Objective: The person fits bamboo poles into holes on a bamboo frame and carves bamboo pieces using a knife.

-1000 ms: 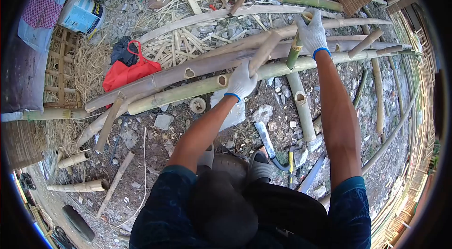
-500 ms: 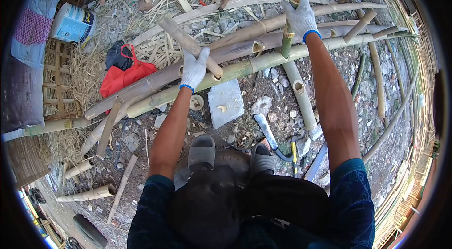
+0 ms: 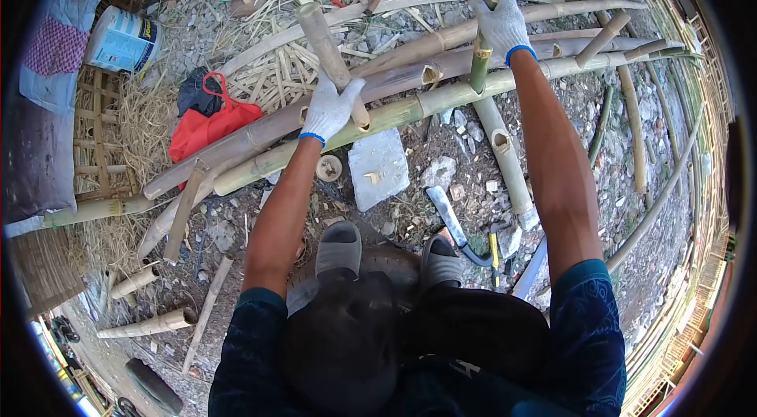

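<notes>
Along the near pole [image 3: 402, 113], head view: left hand [image 3: 333, 107] wrapped round a tilted stick [image 3: 321, 34], its lower end at a hole in the pole; seated or not, cannot tell. Right hand [image 3: 503, 22] closed on the top of a green peg [image 3: 479, 71], standing at the same pole. Open stretch of pole between the hands. Far pole [image 3: 260, 137] close behind, red bag [image 3: 214, 127] past it. Nearer the sandals [image 3: 339, 250]: slab [image 3: 378, 172], machete [image 3: 449, 216]; loose bamboo [image 3: 512, 176] to the right.

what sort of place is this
Probably an outdoor bamboo-working spot: there's a long bamboo pole with holes cut in it, a large blade and scattered pale strips.
</notes>
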Action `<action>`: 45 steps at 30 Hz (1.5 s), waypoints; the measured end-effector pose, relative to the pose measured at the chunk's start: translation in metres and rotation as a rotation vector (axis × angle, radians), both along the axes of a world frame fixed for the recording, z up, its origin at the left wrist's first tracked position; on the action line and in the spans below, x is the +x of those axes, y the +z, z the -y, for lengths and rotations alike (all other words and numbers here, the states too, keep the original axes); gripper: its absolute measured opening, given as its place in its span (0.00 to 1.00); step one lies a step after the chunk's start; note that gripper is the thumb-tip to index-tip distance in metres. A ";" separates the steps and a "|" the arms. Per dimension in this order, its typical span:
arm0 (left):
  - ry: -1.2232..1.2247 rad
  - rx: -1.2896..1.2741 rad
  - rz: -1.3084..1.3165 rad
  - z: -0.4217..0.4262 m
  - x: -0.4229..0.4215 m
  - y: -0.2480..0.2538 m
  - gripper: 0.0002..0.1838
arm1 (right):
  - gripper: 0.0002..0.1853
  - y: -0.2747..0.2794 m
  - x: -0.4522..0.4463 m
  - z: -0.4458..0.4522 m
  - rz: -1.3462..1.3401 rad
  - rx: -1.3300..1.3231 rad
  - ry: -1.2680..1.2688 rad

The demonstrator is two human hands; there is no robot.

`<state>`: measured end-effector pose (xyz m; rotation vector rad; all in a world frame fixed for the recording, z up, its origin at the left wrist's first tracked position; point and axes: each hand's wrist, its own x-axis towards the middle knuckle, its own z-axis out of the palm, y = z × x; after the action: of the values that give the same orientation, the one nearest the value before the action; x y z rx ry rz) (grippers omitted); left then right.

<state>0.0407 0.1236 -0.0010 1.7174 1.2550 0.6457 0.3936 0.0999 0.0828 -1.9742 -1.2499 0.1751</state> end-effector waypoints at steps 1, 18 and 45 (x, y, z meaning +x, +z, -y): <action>-0.017 -0.006 -0.003 0.001 -0.002 -0.001 0.45 | 0.30 0.001 -0.001 0.000 -0.005 0.006 0.002; 0.060 -0.128 0.334 0.022 -0.021 -0.013 0.33 | 0.32 -0.006 0.006 -0.015 0.017 -0.034 -0.005; 0.679 -0.612 0.645 0.179 -0.167 0.005 0.34 | 0.42 -0.131 0.006 0.001 0.037 -0.394 -0.075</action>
<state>-0.1265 -0.0553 0.0042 0.4896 1.3459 0.9742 0.4000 0.0989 -0.0486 -2.3653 -1.2326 0.3726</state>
